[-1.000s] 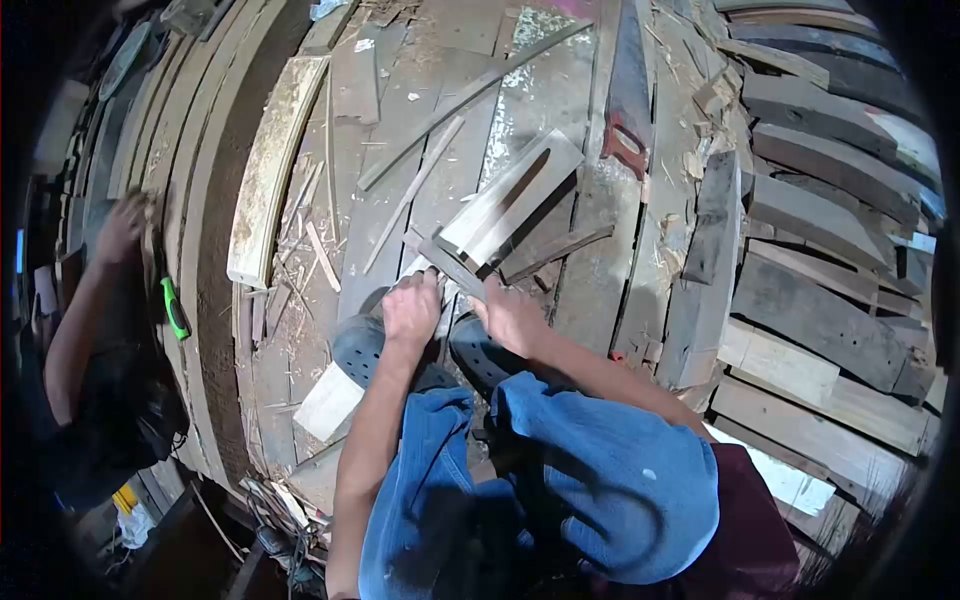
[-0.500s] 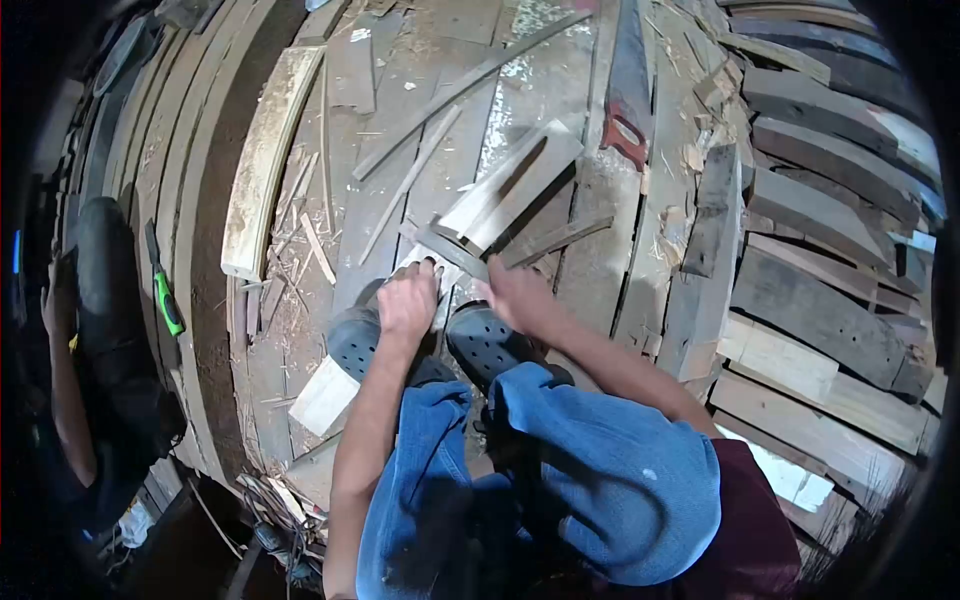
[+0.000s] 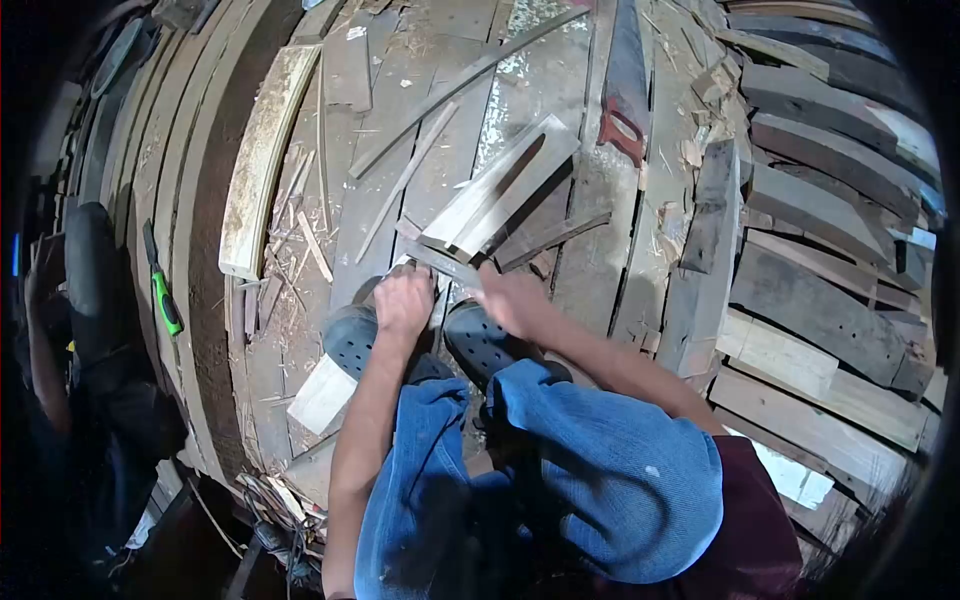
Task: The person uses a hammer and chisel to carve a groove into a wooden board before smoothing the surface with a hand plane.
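My right hand is closed around the right end of a flat grey strip, which looks like a blade or file. The strip slants across in front of my shoes, partly smeared by motion. Curled beside its left part is my left hand; what its fingers hold is hidden. Just beyond the strip lies a pale wooden block with a long dark slot along its top. Its near end reaches the strip. Both hands are close to my grey clogs.
A handsaw with a red handle lies on the plank floor. A green-handled tool rests at the left, near another person's leg. A long beam, wood strips and shavings lie around, with stacked timber at the right.
The grey strip has shifted slightly down and left, with my right hand moving along with it. The slotted block appears slightly further left. My left hand has moved little.
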`<action>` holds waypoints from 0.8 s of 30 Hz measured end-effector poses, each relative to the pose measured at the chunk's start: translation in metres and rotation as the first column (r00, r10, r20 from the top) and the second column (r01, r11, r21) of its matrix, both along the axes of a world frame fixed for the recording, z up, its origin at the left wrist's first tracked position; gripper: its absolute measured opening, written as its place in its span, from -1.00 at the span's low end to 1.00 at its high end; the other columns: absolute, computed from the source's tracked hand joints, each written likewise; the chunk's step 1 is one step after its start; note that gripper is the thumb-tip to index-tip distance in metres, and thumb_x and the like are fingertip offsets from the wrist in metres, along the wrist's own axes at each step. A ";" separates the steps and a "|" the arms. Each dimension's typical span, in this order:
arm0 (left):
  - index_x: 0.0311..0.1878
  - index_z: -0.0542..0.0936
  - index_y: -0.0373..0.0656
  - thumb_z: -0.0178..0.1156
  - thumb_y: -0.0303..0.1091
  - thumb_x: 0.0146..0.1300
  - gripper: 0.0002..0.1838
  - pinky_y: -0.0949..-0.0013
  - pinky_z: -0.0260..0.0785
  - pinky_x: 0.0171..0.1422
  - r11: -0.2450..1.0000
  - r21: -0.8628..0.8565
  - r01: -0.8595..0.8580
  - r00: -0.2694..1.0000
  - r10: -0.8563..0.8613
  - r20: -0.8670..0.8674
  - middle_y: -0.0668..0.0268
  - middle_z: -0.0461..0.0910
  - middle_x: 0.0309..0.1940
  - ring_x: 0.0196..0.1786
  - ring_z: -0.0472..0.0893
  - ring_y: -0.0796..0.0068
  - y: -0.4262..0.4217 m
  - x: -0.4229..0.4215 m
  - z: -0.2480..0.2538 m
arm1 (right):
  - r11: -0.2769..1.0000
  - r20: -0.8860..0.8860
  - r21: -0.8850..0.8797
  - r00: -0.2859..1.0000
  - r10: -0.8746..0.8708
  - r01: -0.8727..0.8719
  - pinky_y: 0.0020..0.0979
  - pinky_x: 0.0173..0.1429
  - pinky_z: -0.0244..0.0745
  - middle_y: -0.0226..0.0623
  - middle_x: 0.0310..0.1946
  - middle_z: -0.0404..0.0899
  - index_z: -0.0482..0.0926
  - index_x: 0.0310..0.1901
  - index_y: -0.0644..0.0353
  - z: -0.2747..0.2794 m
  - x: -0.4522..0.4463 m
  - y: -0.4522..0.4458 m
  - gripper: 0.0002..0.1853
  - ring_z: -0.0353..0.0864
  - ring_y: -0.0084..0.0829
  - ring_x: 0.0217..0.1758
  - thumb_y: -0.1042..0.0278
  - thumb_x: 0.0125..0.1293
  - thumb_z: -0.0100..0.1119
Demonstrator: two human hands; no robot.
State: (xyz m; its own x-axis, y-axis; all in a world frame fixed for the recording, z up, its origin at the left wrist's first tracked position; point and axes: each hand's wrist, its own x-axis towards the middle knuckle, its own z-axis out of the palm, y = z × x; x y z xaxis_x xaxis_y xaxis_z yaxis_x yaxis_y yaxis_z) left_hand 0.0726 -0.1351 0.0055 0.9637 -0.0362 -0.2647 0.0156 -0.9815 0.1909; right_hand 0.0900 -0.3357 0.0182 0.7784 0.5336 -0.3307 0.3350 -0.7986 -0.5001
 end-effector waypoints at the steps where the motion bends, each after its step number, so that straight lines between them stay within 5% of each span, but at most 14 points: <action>1: -0.22 0.53 -0.12 0.10 -0.18 0.33 -0.79 0.16 0.56 -0.22 1.000 0.028 0.000 1.000 0.000 -0.021 0.19 0.65 -0.33 -0.24 0.70 0.20 0.001 0.000 0.003 | 0.998 -0.006 -0.011 0.998 0.056 -0.056 0.12 -0.27 0.53 0.11 -0.52 0.59 0.30 -0.09 0.26 -0.003 0.017 -0.009 -0.60 0.63 0.18 -0.40 0.09 0.33 0.13; 4: -0.22 0.53 -0.11 0.10 -0.21 0.31 -0.82 0.16 0.56 -0.23 0.999 -0.052 -0.002 0.993 0.008 0.116 0.19 0.65 -0.34 -0.26 0.69 0.20 -0.001 0.001 0.002 | 0.958 0.252 0.040 0.925 -0.284 0.284 0.12 -0.27 0.51 0.15 -0.47 0.60 0.36 -0.12 0.25 -0.017 0.087 -0.042 -0.62 0.63 0.17 -0.35 0.05 0.37 0.08; 5: -0.22 0.53 -0.11 0.10 -0.21 0.31 -0.82 0.16 0.55 -0.23 0.998 -0.062 0.003 0.991 0.005 0.131 0.19 0.65 -0.34 -0.27 0.69 0.20 0.000 -0.001 0.002 | 0.910 0.167 -0.081 0.906 -0.389 0.406 0.11 -0.27 0.50 0.19 -0.44 0.59 0.38 -0.10 0.27 0.009 0.110 -0.047 -0.61 0.62 0.19 -0.32 0.03 0.40 0.04; 6: -0.22 0.52 -0.10 0.12 -0.21 0.29 -0.83 0.17 0.55 -0.23 0.999 -0.043 -0.012 0.995 0.016 0.101 0.21 0.64 -0.32 -0.26 0.69 0.22 0.000 -0.002 0.001 | 0.907 0.311 -0.094 0.877 -0.366 0.411 0.11 -0.26 0.49 0.22 -0.44 0.58 0.38 -0.11 0.29 -0.006 0.127 -0.066 -0.61 0.60 0.24 -0.32 0.05 0.42 0.02; 9: -0.17 0.56 -0.09 0.12 -0.19 0.31 -0.81 0.22 0.55 -0.23 1.000 -0.015 0.018 0.992 -0.016 0.121 0.24 0.65 -0.30 -0.21 0.69 0.27 0.001 0.000 0.002 | 0.920 0.344 0.012 0.862 -0.373 0.393 0.14 -0.26 0.47 0.22 -0.45 0.57 0.37 -0.11 0.29 -0.025 0.102 -0.059 -0.65 0.59 0.25 -0.32 0.10 0.43 0.01; 10: -0.16 0.56 -0.09 0.12 -0.18 0.31 -0.80 0.21 0.55 -0.23 1.000 -0.015 0.011 0.993 -0.009 0.114 0.24 0.65 -0.29 -0.20 0.69 0.27 0.001 0.001 0.003 | 0.916 0.203 0.208 0.901 -0.383 0.342 0.18 -0.26 0.46 0.21 -0.48 0.57 0.35 -0.13 0.29 0.005 0.075 -0.033 -0.65 0.58 0.28 -0.35 0.11 0.39 0.06; 12: -0.15 0.57 -0.09 0.13 -0.16 0.32 -0.78 0.20 0.55 -0.22 1.000 -0.019 0.002 0.996 0.000 0.089 0.24 0.66 -0.29 -0.20 0.69 0.27 0.000 0.000 0.002 | 0.977 -0.033 -0.011 0.976 -0.215 0.215 0.23 -0.26 0.44 0.23 -0.52 0.56 0.33 -0.16 0.29 -0.002 0.024 -0.008 -0.65 0.58 0.30 -0.41 0.14 0.33 0.13; 13: -0.15 0.57 -0.09 0.12 -0.16 0.32 -0.78 0.20 0.56 -0.22 1.000 -0.025 0.000 0.995 0.003 0.098 0.24 0.65 -0.29 -0.21 0.69 0.26 0.000 0.000 0.003 | 0.987 0.097 0.018 0.983 -0.158 0.157 0.23 -0.26 0.45 0.24 -0.51 0.57 0.34 -0.14 0.29 0.004 0.015 -0.004 -0.67 0.59 0.29 -0.41 0.16 0.34 0.11; 15: -0.05 0.56 -0.11 0.07 -0.14 0.37 -0.72 0.05 0.53 -0.18 0.997 -0.069 -0.034 0.999 0.034 -0.001 0.15 0.65 -0.22 -0.19 0.68 0.09 0.000 0.002 0.005 | 0.976 0.016 -0.027 0.976 -0.217 0.218 0.21 -0.25 0.46 0.24 -0.49 0.57 0.36 -0.13 0.29 0.000 0.047 -0.018 -0.67 0.60 0.27 -0.38 0.14 0.37 0.08; 21: -0.04 0.56 -0.11 0.06 -0.12 0.38 -0.71 0.05 0.53 -0.20 0.998 -0.056 -0.018 0.999 0.020 0.045 0.14 0.66 -0.24 -0.22 0.68 0.08 0.001 0.000 0.004 | 0.880 0.383 0.056 0.803 -0.456 0.472 0.16 -0.25 0.48 0.26 -0.42 0.56 0.37 -0.15 0.29 -0.021 0.122 -0.066 -0.59 0.59 0.25 -0.30 0.00 0.44 0.00; 24: -0.04 0.56 -0.10 0.05 -0.10 0.39 -0.70 0.05 0.53 -0.19 0.995 -0.085 -0.041 0.999 0.041 -0.009 0.11 0.67 -0.25 -0.24 0.69 0.06 0.001 0.003 0.006 | 0.898 0.081 0.039 0.895 -0.439 0.437 0.21 -0.26 0.45 0.25 -0.46 0.56 0.34 -0.14 0.27 -0.006 0.044 -0.014 -0.59 0.58 0.30 -0.37 0.02 0.37 0.09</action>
State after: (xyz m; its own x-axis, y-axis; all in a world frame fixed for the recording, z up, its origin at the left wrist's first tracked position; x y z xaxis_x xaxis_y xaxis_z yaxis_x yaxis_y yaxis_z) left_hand 0.0756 -0.1337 0.0115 0.9628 -0.0195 -0.2693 0.0571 -0.9601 0.2738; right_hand 0.1336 -0.3500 0.0119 0.9596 0.1375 -0.2454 -0.0045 -0.8648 -0.5021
